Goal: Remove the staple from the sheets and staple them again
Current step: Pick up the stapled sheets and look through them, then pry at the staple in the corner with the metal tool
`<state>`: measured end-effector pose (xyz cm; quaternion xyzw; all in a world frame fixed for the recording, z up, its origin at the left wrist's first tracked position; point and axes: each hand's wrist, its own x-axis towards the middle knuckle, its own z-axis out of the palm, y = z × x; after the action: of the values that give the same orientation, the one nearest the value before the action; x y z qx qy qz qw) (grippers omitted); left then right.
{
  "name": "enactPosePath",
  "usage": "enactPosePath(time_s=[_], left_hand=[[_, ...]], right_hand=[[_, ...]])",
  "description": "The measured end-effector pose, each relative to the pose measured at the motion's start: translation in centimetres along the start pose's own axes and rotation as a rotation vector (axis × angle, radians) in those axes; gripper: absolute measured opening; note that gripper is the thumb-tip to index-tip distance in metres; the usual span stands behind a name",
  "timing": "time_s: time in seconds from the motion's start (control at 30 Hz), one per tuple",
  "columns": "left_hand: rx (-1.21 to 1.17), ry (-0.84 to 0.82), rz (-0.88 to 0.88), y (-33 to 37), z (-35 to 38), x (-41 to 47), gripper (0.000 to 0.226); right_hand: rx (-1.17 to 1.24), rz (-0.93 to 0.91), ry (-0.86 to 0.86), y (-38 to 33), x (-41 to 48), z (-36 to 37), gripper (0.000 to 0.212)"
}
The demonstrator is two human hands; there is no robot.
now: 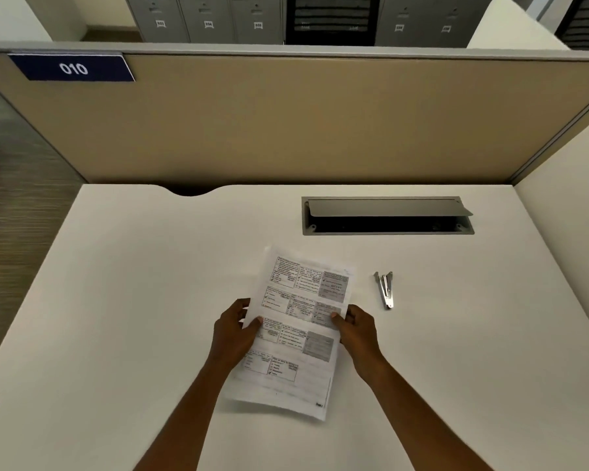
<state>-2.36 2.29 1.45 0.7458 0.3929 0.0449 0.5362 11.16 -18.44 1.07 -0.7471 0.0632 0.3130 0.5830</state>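
White tabletop (150, 300), matte, with a curved notch in the back edge. A recessed cable tray (387, 215) was set in it back right, flap tilted open. A metal stapler (385, 289) lay flat on the surface in front of the tray, just right of the printed sheets (296, 334).

The sheets' (298, 329) print is too blurred to read and no staple can be made out, the hands' (233, 329) fingers go hidden behind the paper edges, and both forearms are cut off at 6 o'clock.
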Motion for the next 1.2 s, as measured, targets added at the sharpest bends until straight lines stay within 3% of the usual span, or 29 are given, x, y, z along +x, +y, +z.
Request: enactPosePath(time_s=[0.13, 0.37, 0.57, 0.73, 0.83, 0.97, 1.2], left_hand=[[0.116, -0.003, -0.031, -1.7, 1.0, 0.8, 0.030], [0.237, -0.026, -0.052, -3.6, 2.1, 1.7, 0.034], [0.589, 0.100, 0.075, -4.1, 3.9, 1.0, 0.068], [0.795, -0.107, 0.105, -4.5, 7.5, -0.2, 0.099], [0.831, -0.183, 0.083, -5.0, 8.9, -0.5, 0.112], [0.821, -0.166, 0.106, -5.4, 8.5, 0.2, 0.117], [0.825, -0.131, 0.196, -5.3, 7.2, 1.9, 0.124]], right_hand=[[-0.102, 0.072, 0.057, 2.6, 1.1, 0.5, 0.007], [-0.363, 0.017, 0.135, 5.5, 2.3, 0.7, 0.016], [-0.492, -0.079, 0.169, 6.0, 2.5, 0.7, 0.013], [-0.514, -0.099, 0.196, 6.2, 2.5, 0.9, 0.011], [-0.536, -0.112, 0.209, 6.1, 2.4, 0.9, 0.012], [-0.589, -0.154, 0.223, 5.3, 2.5, 0.3, 0.018], [-0.729, -0.403, 0.300, 0.9, 6.3, -4.6, 0.019]])
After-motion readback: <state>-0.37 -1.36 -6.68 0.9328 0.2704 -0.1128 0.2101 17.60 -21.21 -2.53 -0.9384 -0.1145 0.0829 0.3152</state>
